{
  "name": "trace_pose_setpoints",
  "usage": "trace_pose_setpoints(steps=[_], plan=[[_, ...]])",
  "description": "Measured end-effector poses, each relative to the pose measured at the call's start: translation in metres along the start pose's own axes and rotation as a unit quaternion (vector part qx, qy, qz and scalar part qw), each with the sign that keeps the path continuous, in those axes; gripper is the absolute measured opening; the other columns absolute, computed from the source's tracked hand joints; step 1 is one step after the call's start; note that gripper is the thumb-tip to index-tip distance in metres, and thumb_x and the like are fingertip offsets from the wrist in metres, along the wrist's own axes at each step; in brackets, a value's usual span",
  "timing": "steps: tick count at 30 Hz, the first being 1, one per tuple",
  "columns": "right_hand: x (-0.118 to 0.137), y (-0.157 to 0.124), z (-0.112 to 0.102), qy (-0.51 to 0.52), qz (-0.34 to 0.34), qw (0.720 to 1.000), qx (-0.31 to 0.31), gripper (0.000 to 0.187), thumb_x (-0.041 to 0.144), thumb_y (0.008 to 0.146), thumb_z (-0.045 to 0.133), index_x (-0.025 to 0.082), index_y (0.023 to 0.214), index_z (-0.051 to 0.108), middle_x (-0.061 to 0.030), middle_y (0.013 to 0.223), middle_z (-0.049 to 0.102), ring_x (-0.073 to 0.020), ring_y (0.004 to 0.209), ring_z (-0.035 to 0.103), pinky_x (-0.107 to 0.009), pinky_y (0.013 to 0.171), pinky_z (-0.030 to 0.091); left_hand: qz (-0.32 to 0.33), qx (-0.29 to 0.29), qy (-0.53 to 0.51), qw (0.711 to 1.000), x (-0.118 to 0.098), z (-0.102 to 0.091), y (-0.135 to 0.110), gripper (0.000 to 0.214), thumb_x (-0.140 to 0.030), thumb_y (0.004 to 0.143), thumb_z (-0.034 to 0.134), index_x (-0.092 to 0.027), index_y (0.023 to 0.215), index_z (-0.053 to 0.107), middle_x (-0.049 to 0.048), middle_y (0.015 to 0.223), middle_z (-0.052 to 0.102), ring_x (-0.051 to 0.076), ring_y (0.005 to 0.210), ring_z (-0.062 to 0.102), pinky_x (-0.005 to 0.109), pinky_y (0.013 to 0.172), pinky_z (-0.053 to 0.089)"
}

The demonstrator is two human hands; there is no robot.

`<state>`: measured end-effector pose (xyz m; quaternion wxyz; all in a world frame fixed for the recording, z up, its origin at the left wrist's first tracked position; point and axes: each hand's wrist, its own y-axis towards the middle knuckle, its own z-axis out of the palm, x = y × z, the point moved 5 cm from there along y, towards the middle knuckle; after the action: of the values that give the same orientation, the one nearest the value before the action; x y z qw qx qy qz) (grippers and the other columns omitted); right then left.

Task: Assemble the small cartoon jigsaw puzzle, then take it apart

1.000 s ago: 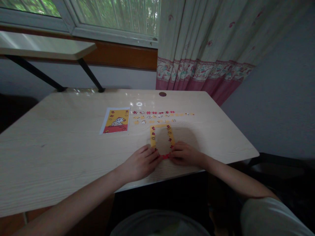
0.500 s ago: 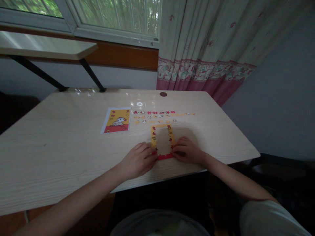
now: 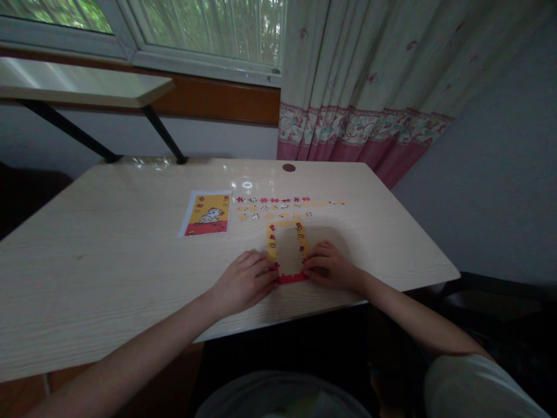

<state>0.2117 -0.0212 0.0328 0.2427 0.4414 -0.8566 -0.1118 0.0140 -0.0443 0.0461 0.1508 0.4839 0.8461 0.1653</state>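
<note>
The puzzle frame (image 3: 271, 244) lies flat on the pale wooden table (image 3: 108, 249), near the front edge and a little right of its middle. It is an upright rectangle made only of border pieces. The top and both sides are yellow with small red marks, the bottom strip is red, and bare tabletop shows through the middle.

The left hand (image 3: 243, 281) rests palm down with its fingers loosely bent. Its fingertips (image 3: 270, 268) touch the lower left corner of the frame. The right hand (image 3: 333, 267) lies the same way on the other side, with its fingertips (image 3: 310, 264) against the lower right corner. Neither hand closes around anything. Both press on the frame's edges from outside, and the red strip sits between them.

Just beyond the frame, the loose pieces (image 3: 282, 206) lie in about 3 short rows. To their left is a printed reference picture (image 3: 208, 213) in yellow and red with a white figure. A flowered curtain (image 3: 361, 87) hangs behind the table.
</note>
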Motion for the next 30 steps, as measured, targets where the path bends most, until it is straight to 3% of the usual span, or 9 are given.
trace_pose_setpoints(steps=[4,8,13,30], plan=[[-0.013,0.001,-0.006,-0.043,0.086,0.995,-0.035,0.017,0.027,0.086,0.052,0.021,0.095,0.066,-0.0051,0.096,0.067,-0.0181,0.09,0.057,-0.036,0.085,0.04,-0.071,0.013,-0.007,0.997,0.017,0.001,-0.001,0.025,-0.033,0.089,0.048,-0.018,0.102,0.063,0.0094,0.101,0.063,0.023,0.096,0.054,0.038,0.081,0.044],[-0.021,0.001,-0.002,-0.073,0.133,0.988,-0.011,0.031,0.027,0.086,0.052,0.021,0.115,0.059,-0.0058,0.119,0.061,-0.0221,0.108,0.052,-0.042,0.096,0.037,-0.121,0.051,-0.009,0.991,0.034,0.009,-0.003,0.044,-0.043,0.088,0.047,-0.017,0.123,0.052,0.0114,0.125,0.054,0.026,0.11,0.049,0.042,0.089,0.042],[-0.021,0.001,0.002,-0.07,0.142,0.987,0.023,0.033,0.029,0.086,0.052,0.023,0.117,0.059,-0.0049,0.121,0.061,-0.0222,0.113,0.05,-0.043,0.098,0.036,-0.127,0.09,-0.004,0.988,0.04,0.013,-0.004,0.049,-0.048,0.088,0.045,-0.019,0.127,0.05,0.0102,0.129,0.053,0.028,0.115,0.047,0.043,0.092,0.04],[-0.017,0.006,0.006,-0.059,0.101,0.992,0.037,0.032,0.033,0.089,0.049,0.022,0.118,0.057,-0.0069,0.119,0.061,-0.021,0.11,0.052,-0.042,0.096,0.037,-0.13,0.096,0.022,0.987,0.039,0.001,-0.008,0.049,-0.049,0.086,0.047,-0.018,0.123,0.053,0.0105,0.126,0.056,0.029,0.116,0.046,0.044,0.091,0.037]])
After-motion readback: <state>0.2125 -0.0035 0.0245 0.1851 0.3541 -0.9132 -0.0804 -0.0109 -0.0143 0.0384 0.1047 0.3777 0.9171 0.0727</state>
